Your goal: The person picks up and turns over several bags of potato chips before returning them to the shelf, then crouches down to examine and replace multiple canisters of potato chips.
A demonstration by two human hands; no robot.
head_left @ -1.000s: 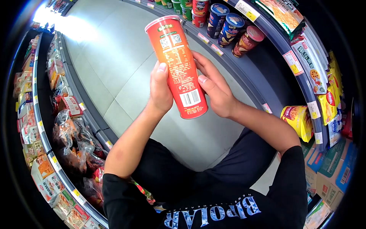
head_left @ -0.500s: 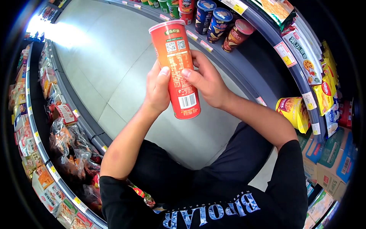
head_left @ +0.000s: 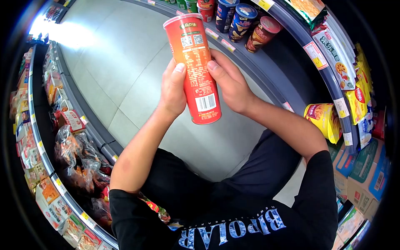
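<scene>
A tall red chip canister (head_left: pixel 196 79) with a pinkish lid is held up before me, tilted slightly to the left at its top. Its back label faces me, with two QR codes, small print and a barcode. My left hand (head_left: pixel 174 89) grips its left side, thumb on the label. On the opposite side, my right hand (head_left: pixel 232 85) has its thumb at the canister's edge; its other fingers are hidden behind it.
Blue chip canisters (head_left: pixel 243 21) and a dark red canister (head_left: pixel 263 34) stand on the right-hand lower shelf. A yellow tub (head_left: pixel 320 118) sits nearer, above cardboard boxes (head_left: pixel 366 175). Packaged snacks (head_left: pixel 75 152) fill the left shelves. Tiled floor (head_left: pixel 129 54) lies between.
The canister has moved slightly upward in view, still between both hands. My right thumb has shifted from the label towards the canister's right edge.
</scene>
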